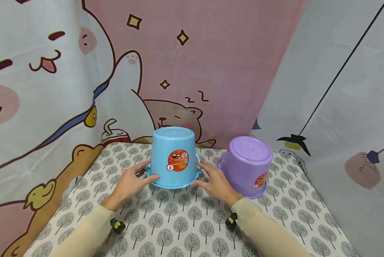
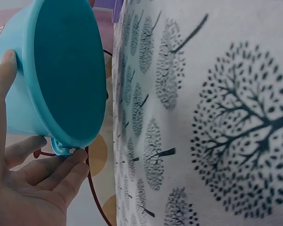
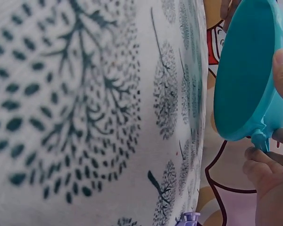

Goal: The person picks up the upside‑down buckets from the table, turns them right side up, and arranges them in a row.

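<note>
Evidently L hand (image 1: 132, 181) grips blue bucket (image 1: 173, 144), fingers at handle lug (image 2: 61, 147); bucket mouth-down, just above desk (image 1: 179, 225). Prob. light, stiff, slick plastic; best held low, both sides. R hand (image 1: 216, 181) grips opp. side. Purple bucket (image 1: 246, 172) nearby, mouth-down.

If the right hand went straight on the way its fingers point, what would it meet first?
The blue bucket, most likely, though depth is hard to judge; the right hand already touches its side.
</note>
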`<state>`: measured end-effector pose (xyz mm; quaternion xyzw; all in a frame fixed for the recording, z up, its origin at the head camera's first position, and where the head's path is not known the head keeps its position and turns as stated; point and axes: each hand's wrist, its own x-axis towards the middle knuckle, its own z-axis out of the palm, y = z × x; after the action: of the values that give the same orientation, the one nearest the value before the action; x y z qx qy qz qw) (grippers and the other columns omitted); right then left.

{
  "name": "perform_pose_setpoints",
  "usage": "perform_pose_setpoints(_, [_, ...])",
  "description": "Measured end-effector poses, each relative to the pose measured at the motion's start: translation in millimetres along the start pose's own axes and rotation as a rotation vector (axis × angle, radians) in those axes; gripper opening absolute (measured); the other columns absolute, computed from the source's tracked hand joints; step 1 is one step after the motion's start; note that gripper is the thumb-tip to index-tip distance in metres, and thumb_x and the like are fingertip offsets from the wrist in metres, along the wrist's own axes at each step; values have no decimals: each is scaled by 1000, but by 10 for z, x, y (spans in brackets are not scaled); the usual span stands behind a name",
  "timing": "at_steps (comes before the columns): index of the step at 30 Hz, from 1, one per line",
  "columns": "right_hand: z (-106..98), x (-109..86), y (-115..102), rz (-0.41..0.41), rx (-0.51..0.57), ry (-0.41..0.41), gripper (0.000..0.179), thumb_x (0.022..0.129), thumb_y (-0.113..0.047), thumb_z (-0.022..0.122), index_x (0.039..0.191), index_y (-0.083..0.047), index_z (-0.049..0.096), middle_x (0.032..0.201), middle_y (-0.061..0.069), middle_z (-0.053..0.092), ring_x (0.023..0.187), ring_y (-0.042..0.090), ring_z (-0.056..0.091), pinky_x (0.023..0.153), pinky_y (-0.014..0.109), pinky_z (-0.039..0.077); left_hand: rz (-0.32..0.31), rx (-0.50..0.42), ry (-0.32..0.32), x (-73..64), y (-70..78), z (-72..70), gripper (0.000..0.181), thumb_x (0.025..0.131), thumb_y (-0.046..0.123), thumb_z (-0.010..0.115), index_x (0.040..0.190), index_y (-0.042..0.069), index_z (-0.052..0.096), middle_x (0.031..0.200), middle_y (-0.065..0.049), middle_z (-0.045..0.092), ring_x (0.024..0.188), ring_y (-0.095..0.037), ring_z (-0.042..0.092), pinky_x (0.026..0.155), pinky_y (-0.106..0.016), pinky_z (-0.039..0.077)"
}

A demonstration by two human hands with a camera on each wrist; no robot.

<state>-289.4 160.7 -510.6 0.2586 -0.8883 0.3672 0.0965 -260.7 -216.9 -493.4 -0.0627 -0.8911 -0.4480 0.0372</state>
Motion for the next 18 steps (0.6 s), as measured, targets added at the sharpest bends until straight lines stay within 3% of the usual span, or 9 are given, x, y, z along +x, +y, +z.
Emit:
perform_pose_setpoints(8, [-61, -39, -47, 9, 49, 71, 76, 88, -47, 100, 148, -7, 77, 179, 18, 55, 161, 44, 60, 124, 53, 62, 20, -14, 9, -26, 87, -49, 94, 95, 65, 92, 168, 16, 59, 166, -24, 67, 152, -50, 68, 125, -69, 58])
perform_pose_setpoints(18, [-118, -83, -86, -28, 104, 175, 52, 84, -35, 105, 124, -9, 84, 168, 21, 66, 156, 43, 66, 121, 46, 63, 33, -63, 11, -48, 157, -63, 83, 100, 59, 90, 161, 10, 63, 165, -25, 67, 153, -51, 67, 128, -67, 56])
